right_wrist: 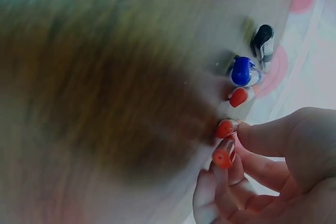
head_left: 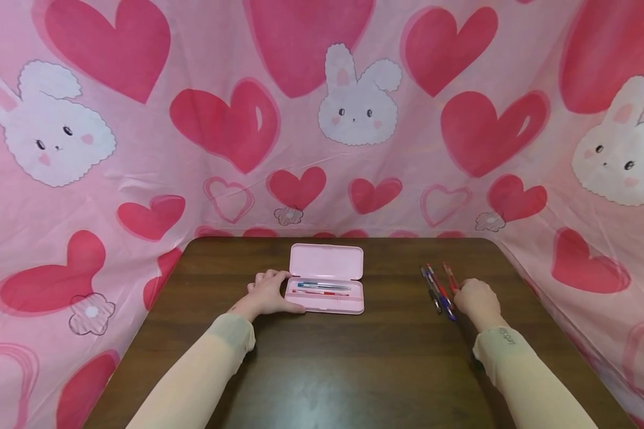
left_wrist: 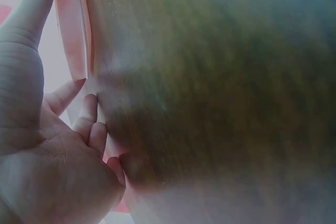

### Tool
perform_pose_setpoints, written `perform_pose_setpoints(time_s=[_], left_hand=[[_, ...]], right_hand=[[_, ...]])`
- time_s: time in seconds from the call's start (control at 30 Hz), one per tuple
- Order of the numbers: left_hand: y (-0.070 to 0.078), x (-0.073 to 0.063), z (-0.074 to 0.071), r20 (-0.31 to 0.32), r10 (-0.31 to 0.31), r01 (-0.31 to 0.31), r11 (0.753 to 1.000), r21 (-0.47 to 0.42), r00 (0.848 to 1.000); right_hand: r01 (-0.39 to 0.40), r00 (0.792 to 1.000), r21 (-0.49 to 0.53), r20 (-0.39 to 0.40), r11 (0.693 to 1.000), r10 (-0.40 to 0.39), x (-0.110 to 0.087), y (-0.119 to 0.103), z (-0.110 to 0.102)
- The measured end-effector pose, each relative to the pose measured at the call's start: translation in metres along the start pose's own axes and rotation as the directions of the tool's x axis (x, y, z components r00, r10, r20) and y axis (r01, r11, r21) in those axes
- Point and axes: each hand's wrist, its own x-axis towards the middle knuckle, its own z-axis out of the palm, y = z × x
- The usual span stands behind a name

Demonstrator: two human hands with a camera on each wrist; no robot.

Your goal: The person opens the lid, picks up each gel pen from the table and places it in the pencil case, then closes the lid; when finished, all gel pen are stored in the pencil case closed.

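A pink pencil case (head_left: 351, 307) lies on the table with its lid raised at the back. Inside it are a teal-and-silver pen (head_left: 324, 286) and a red pen (head_left: 327, 292). My left hand (head_left: 268, 295) grips the case's left end, thumb along the front corner and index finger by the hinge side. Over on the right, my right hand (head_left: 477, 301) pinches a red pen (right_wrist: 224, 156) between thumb and fingers. Another red pen (right_wrist: 227, 128) is close by the thumb. Beside the hand lie a blue pen (right_wrist: 241, 72) and a black pen (right_wrist: 263, 39).
The brown wooden table (head_left: 333, 369) reaches back to a pink curtain (head_left: 333, 161) with hearts and rabbits, which also hangs along both sides. The case's upright lid (head_left: 326, 262) stands near the table's far edge.
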Motion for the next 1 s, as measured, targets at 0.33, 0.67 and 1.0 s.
perform_pose_setpoints(time_s=[0.33, 0.67, 1.0], left_hand=[[0.001, 0.0, 0.0, 0.003, 0.0, 0.0, 1.0, -0.004, 1.0], [0.0, 0.002, -0.002, -0.004, 0.007, -0.007, 1.0, 0.011, 1.0], [0.002, -0.001, -0.001, 0.001, -0.009, 0.009, 1.0, 0.011, 1.0]], right_hand=[[0.088, 0.991, 0.02, -0.103, 0.996, -0.085, -0.001, -0.013, 0.002], [0.393, 0.874, -0.011, -0.306, 0.919, -0.377, -0.017, -0.104, 0.023], [0.601, 0.766, -0.081, -0.223, 0.795, -0.602, -0.04, -0.192, 0.066]])
